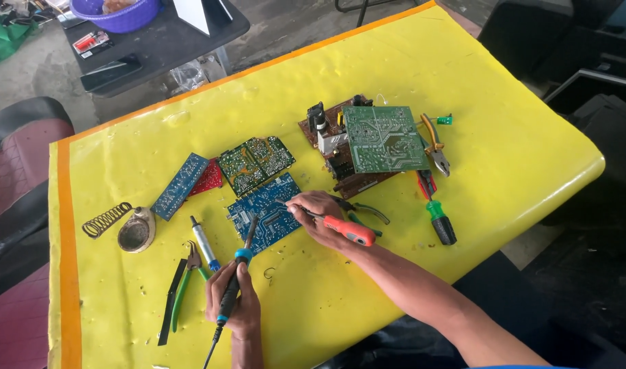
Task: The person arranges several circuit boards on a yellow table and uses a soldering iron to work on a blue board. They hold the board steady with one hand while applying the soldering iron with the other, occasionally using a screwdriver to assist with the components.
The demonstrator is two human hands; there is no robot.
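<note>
My left hand (232, 299) grips a blue-and-black soldering iron (236, 273); its tip rests on a blue circuit board (264, 208) lying on the yellow table cover (395, 82). My right hand (317, 213) holds an orange-handled screwdriver (347, 231) with its shaft pointing left onto the same blue board. Both hands are close to the board's lower edge.
A green board (256, 162), a narrow blue board (180, 186) and a red board (208, 179) lie left of centre. A brown-and-green board stack (374, 140), pliers (434, 147) and a green screwdriver (437, 217) sit right. A soldering stand (132, 229), desoldering pump (205, 242) and cutters (186, 280) lie left.
</note>
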